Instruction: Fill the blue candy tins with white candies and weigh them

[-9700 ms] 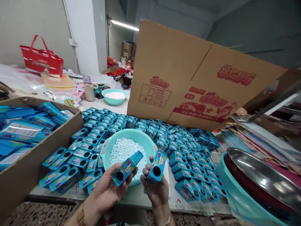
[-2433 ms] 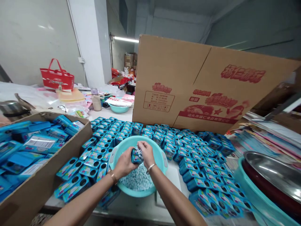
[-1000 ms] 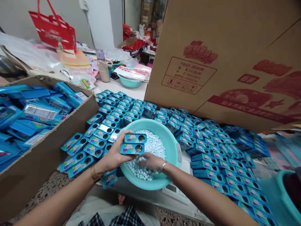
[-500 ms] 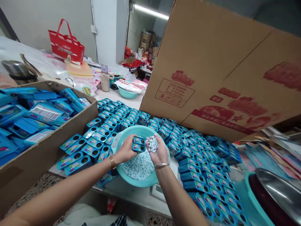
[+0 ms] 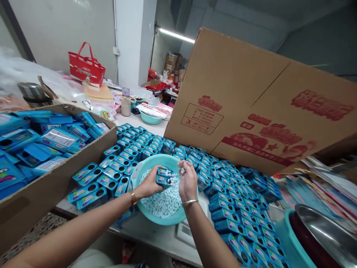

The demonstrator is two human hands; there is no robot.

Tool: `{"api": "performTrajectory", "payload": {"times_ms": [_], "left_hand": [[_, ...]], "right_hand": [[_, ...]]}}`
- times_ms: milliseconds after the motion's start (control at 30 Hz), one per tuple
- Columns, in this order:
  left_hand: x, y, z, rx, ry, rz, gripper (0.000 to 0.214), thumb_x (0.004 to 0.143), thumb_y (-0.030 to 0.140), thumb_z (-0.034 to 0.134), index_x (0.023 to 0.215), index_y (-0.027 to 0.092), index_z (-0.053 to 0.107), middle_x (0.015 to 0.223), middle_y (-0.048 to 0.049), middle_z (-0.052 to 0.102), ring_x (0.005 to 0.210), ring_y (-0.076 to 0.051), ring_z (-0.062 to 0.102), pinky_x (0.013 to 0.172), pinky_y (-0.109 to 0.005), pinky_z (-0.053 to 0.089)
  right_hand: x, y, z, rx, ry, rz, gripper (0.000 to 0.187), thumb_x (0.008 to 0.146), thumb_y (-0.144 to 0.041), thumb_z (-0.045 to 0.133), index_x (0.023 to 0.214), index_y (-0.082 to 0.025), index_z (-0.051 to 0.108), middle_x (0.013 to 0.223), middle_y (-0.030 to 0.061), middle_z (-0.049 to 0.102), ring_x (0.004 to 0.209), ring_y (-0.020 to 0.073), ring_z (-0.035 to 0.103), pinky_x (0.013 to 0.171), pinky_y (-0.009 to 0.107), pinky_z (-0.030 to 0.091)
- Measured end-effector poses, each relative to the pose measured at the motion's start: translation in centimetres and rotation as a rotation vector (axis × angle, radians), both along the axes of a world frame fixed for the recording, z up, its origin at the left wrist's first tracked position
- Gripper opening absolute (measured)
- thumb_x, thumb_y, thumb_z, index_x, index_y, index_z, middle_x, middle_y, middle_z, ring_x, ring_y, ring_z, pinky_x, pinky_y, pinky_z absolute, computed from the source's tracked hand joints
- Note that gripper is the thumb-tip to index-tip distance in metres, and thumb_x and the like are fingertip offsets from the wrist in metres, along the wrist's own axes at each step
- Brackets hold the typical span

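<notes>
My left hand [image 5: 150, 184] grips two small blue boxes [image 5: 163, 176] side by side above a turquoise basin [image 5: 138, 168], their round openings facing up. Pale blue and white pellets [image 5: 161, 203] fill the bottom of the basin. Beside the boxes, my right hand [image 5: 187, 182] is cupped and tilted towards them, a few pellets still against its fingers. Other pellets [image 5: 173, 179] lie on the box tops and fall at their right edge. How full the boxes are is hidden.
Rows of blue boxes [image 5: 231, 201] stand right of and behind the basin. At left is a carton [image 5: 55, 178] heaped with blue boxes. A big cardboard box [image 5: 223, 85] leans behind. Under the basin sits a white scale [image 5: 184, 233]; metal bowls [image 5: 329, 234] stand at right.
My right hand has turned from palm-up with a full handful to tilted over the boxes, and most pellets have left it onto the boxes. The view has tipped upward slightly.
</notes>
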State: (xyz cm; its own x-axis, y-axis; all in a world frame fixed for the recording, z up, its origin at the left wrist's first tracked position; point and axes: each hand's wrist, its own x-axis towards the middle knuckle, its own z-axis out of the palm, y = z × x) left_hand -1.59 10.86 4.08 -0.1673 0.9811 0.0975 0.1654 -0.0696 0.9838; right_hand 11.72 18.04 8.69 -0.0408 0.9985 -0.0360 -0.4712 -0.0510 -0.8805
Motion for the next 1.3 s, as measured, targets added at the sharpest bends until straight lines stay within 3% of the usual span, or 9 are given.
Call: {"api": "performTrajectory", "payload": {"times_ms": [100, 300, 600, 667, 767, 867, 1033, 1167, 1300], "left_hand": [[0.3, -0.1, 0.3, 0.006, -0.045, -0.044, 0.078, 0.055, 0.012, 0.074, 0.124, 0.022, 0.039, 0.107, -0.0015, 0.058, 0.094, -0.02, 0.058, 0.085, -0.034, 0.047], [1.0, -0.3, 1.3, 0.017, -0.198, -0.15, 0.081, 0.054, 0.01, 0.074, 0.126, 0.022, 0.038, 0.106, -0.0004, 0.056, 0.089, -0.017, 0.056, 0.078, -0.03, 0.046], [0.9, 0.0, 0.4, -0.019, -0.042, -0.192, 0.078, 0.055, 0.005, 0.069, 0.126, 0.021, 0.04, 0.108, -0.0023, 0.056, 0.095, -0.02, 0.055, 0.084, -0.034, 0.044], [0.7, -0.1, 0.3, -0.037, -0.048, -0.207, 0.079, 0.056, 0.005, 0.071, 0.127, 0.021, 0.04, 0.111, -0.0034, 0.056, 0.095, -0.02, 0.055, 0.084, -0.034, 0.044], [-0.4, -0.8, 0.8, -0.075, -0.037, -0.235, 0.08, 0.059, 0.011, 0.075, 0.129, 0.022, 0.039, 0.114, -0.0038, 0.056, 0.099, -0.021, 0.056, 0.089, -0.036, 0.044], [-2.2, -1.6, 2.3, -0.106, 0.052, -0.236, 0.081, 0.062, 0.016, 0.076, 0.133, 0.023, 0.036, 0.119, -0.0051, 0.055, 0.105, -0.023, 0.056, 0.095, -0.036, 0.044], [-3.6, -1.3, 4.0, -0.074, 0.212, -0.223, 0.069, 0.067, 0.018, 0.073, 0.129, 0.022, 0.042, 0.125, -0.0068, 0.051, 0.114, -0.025, 0.052, 0.101, -0.036, 0.042], [-3.3, -1.3, 4.2, -0.134, 0.101, -0.265, 0.079, 0.063, 0.02, 0.079, 0.132, 0.024, 0.039, 0.128, -0.0071, 0.051, 0.115, -0.026, 0.053, 0.101, -0.037, 0.043], [-3.2, -2.2, 4.9, -0.145, -0.118, -0.321, 0.084, 0.058, 0.019, 0.083, 0.131, 0.024, 0.041, 0.131, -0.0074, 0.051, 0.119, -0.029, 0.051, 0.104, -0.039, 0.039]], "right_hand": [[0.0, 0.1, -1.2, 0.011, -0.084, -0.049, 0.022, 0.072, -0.039, 0.067, 0.08, -0.019, 0.064, 0.082, 0.0006, 0.068, 0.084, 0.0161, 0.062, 0.082, 0.03, 0.045], [-0.5, -0.5, -2.2, 0.076, -0.237, 0.081, 0.036, 0.081, -0.049, 0.056, 0.086, -0.017, 0.07, 0.088, 0.0054, 0.071, 0.087, 0.0199, 0.063, 0.085, 0.033, 0.046], [0.0, -0.3, -4.3, 0.097, -0.32, 0.058, 0.04, 0.084, -0.053, 0.052, 0.095, -0.019, 0.07, 0.102, 0.0058, 0.071, 0.102, 0.0218, 0.061, 0.096, 0.035, 0.042], [0.0, -0.6, -4.5, 0.063, -0.289, 0.116, 0.041, 0.084, -0.054, 0.053, 0.097, -0.019, 0.069, 0.104, 0.0059, 0.071, 0.103, 0.022, 0.061, 0.096, 0.036, 0.042], [1.2, -0.3, -4.2, -0.029, -0.209, 0.201, 0.043, 0.085, -0.056, 0.051, 0.103, -0.02, 0.068, 0.104, 0.0069, 0.071, 0.104, 0.0225, 0.062, 0.095, 0.037, 0.043], [3.6, 0.3, -3.5, -0.041, -0.217, 0.178, 0.04, 0.085, -0.053, 0.053, 0.107, -0.022, 0.066, 0.107, 0.0064, 0.07, 0.105, 0.0222, 0.062, 0.095, 0.038, 0.042], [4.8, -0.6, -2.3, 0.174, -0.375, 0.194, 0.033, 0.085, -0.042, 0.06, 0.111, -0.023, 0.066, 0.112, 0.0059, 0.068, 0.109, 0.0221, 0.059, 0.1, 0.038, 0.04], [3.7, -1.5, -1.7, 0.209, -0.36, 0.285, 0.038, 0.086, -0.041, 0.059, 0.121, -0.025, 0.062, 0.121, 0.0056, 0.064, 0.116, 0.0226, 0.056, 0.102, 0.039, 0.04], [5.1, -1.8, -1.1, 0.163, -0.27, 0.338, 0.045, 0.088, -0.049, 0.055, 0.125, -0.024, 0.058, 0.122, 0.0085, 0.063, 0.111, 0.0249, 0.059, 0.096, 0.042, 0.046]]}}
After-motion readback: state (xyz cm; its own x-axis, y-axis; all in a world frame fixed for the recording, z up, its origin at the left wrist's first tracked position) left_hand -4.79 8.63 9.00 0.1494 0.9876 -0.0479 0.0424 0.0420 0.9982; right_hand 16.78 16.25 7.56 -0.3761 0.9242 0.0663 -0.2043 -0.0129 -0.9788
